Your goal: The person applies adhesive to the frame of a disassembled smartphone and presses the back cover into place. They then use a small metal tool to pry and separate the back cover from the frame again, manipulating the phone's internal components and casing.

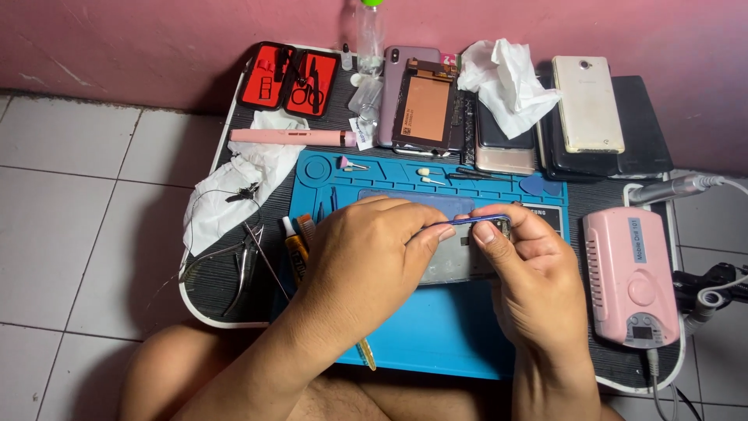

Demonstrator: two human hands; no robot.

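Phone frame [460, 261] between left hand [366, 261] and right hand [530, 273]

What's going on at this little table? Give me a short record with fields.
Setting: small dark table on a tiled floor by a pink wall
Left hand: pinches a thin blue phone frame
Right hand: grips the frame's other end
Work surface: blue mat
Nearby: pink drill box, pliers, crumpled tissue, stacked phones

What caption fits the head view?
Both hands, left hand and right hand, grip a thin blue phone frame above a blue repair mat.
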